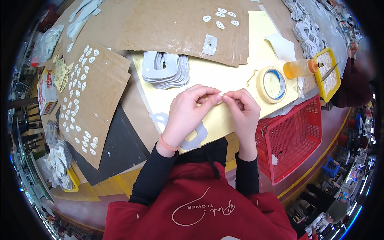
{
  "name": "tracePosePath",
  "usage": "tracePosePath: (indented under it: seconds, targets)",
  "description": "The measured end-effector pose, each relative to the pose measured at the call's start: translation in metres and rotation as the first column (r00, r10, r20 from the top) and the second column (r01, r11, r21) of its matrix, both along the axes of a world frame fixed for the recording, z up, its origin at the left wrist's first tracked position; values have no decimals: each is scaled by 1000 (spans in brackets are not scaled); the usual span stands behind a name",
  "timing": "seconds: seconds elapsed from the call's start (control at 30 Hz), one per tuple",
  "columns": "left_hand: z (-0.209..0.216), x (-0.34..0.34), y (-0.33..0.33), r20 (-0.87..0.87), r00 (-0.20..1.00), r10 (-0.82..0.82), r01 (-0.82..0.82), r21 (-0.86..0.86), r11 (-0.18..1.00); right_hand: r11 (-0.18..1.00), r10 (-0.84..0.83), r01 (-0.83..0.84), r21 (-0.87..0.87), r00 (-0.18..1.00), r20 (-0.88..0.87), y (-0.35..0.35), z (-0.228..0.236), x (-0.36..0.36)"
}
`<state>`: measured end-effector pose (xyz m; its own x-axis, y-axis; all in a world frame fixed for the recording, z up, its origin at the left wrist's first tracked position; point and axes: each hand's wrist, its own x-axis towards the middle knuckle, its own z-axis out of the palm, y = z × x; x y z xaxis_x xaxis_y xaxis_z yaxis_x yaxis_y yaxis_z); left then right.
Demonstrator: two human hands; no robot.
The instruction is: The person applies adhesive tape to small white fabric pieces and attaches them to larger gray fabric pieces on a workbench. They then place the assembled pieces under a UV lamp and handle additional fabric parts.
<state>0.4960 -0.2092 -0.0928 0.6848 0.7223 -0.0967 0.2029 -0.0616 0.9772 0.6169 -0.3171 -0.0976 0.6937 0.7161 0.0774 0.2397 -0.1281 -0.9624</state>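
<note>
Over the pale yellow table sheet (220, 76), my left hand (190, 108) and my right hand (243, 106) meet fingertip to fingertip. Both are closed in a pinch around a small whitish piece (220, 96), too covered by the fingers to name. Under my left wrist lies a flat grey cut-out piece (196, 138) with open loops, partly hidden by the hand and forearm. Just beyond my left hand stands a stack of grey ring-shaped cut-outs (166, 72). A roll of masking tape (262, 86) rests to the right of my right hand.
Brown boards (96, 100) carry small white pieces. An orange bottle (298, 69) lies beside a yellow tray (334, 86) at the right. Below the table's right edge sits a red plastic basket (276, 130). More grey cut-outs (306, 38) are piled at the far right.
</note>
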Motion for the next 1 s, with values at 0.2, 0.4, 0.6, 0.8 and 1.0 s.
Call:
tracePosePath:
  seconds: [0.2, 0.4, 0.6, 0.8, 1.0]
  targets:
    - [3, -1, 2, -4, 998, -67, 62, -326, 943, 997, 27, -23, 70, 998, -59, -2, -2, 2]
    - [17, -3, 2, 122, 990, -65, 125, -588, 799, 986, 123, -109, 127, 986, -111, -8, 4, 7]
    - [17, -2, 0, 175, 981, -85, 177, -618, 766, 966, 169, -121, 228, 964, -204, -13, 4, 9]
    - [19, -1, 1, 163, 982, -99, 180, -631, 754, 958, 190, -124, 257, 950, -249, -14, 2, 10]
    - [17, -1, 0, 95, 992, -78, 121, -620, 775, 943, -31, 225, 245, 794, -608, -8, 4, 15]
